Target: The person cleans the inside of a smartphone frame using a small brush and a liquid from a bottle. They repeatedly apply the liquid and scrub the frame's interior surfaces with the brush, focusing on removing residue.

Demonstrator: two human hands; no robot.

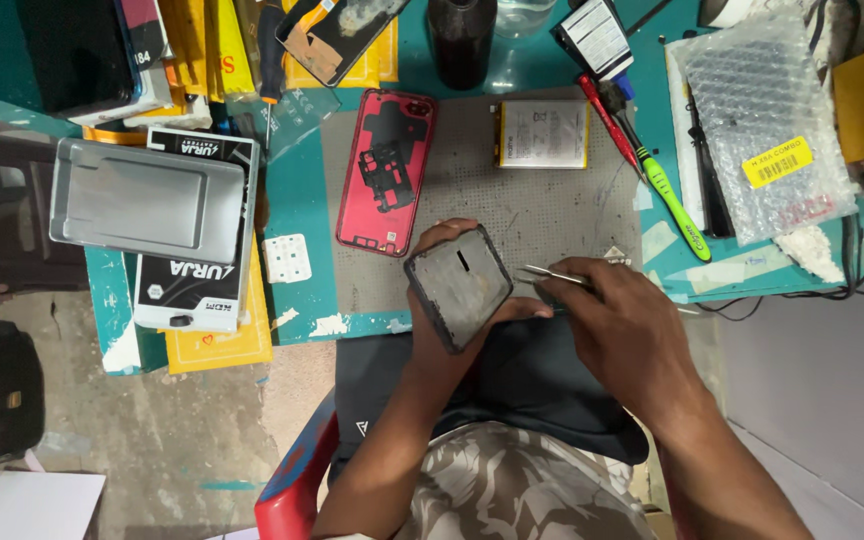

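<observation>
In the middle of the frame the left hand (439,262) grips the dark phone part (458,287), tilted, while the right hand (624,335) pinches tweezers (550,277) just beside its right edge.

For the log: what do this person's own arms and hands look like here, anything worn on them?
Both forearms are bare as far as the view reaches. The left hand and right hand wear no gloves, and no rings, watch or bands show. No sleeve edge is in view; a camouflage-patterned garment covers the lap.
</observation>
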